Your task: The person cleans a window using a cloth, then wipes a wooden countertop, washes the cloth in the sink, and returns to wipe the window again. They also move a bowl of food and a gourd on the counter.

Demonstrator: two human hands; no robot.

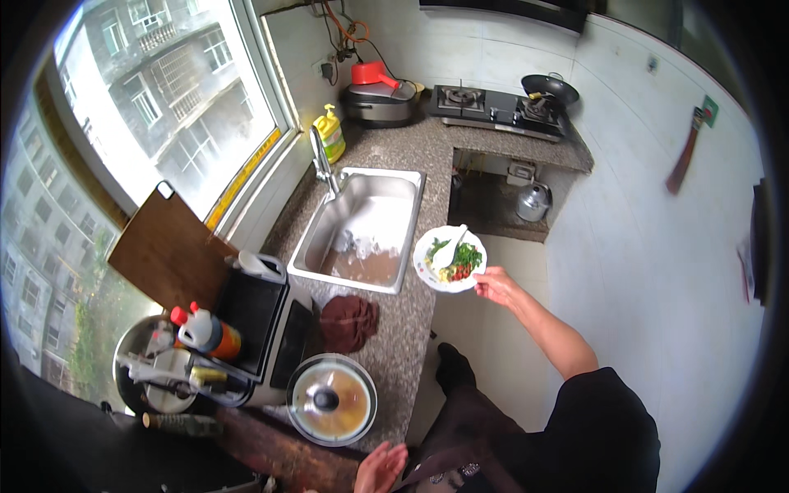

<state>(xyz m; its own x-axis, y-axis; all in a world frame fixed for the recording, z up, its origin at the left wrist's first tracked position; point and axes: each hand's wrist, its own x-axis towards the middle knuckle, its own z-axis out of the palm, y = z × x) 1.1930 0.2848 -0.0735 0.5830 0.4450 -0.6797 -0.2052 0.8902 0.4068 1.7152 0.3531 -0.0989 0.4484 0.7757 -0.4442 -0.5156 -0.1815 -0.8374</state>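
Observation:
My right hand (495, 286) grips the rim of a white plate (425, 278) beside the counter's front edge. Chopped greens (470, 255), red chopped pieces (461, 272) and pale yellow bits lie on it in separate heaps. A white spoon (448, 249) rests across the food, its handle reaching over the far rim. Low in the picture, my left hand (381, 468) holds nothing, palm partly turned up and fingers loosely extended. Nearest to it on the counter is a bowl covered by a glass lid (333, 399) with a black knob; yellowish contents show through.
A steel sink (370, 203) holding murky water is set into the granite counter (394, 345), with a dark red cloth (349, 323) nearby. Bottles and a cutting board (172, 246) crowd the window side. Beyond stand a gas stove (493, 114), a wok (551, 89) and a cooker (379, 105).

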